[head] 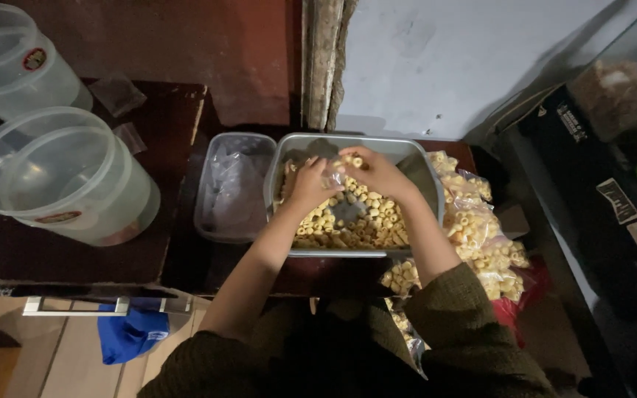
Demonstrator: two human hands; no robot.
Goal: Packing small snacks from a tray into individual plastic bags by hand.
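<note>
Hands over the grey tub (pixel 422 166), both of mine, close together near its far end. My left hand (pixel 311 183) is curled, the fingers bent round the edge of a small clear bag (pixel 331 179) that I pinch between the two hands. My right hand (pixel 377 173) is closed too, fingertips gathered on a few ring snacks (pixel 353 160) held just above the bag's mouth. The tub sits on a dark red table (pixel 75 258) and is partly filled with pale yellow ring-shaped snacks (pixel 348 221), which lie heaped toward my side and leave a bare patch of the bottom in the middle. I cannot tell how much is in the small bag, since my fingers cover most of it

Just left of the tub, touching or nearly so, stands a second grey tray (pixel 234 188) holding crumpled clear plastic bags. Further left on the table lie two big clear plastic jars (pixel 60 177) on their sides, mouths toward me. To the right of the tub, a pile of filled snack packets (pixel 481 236) spills from the table edge down beside my right sleeve. Below the table edge on the left, a blue cloth (pixel 133 333) lies on the pale floor
</note>
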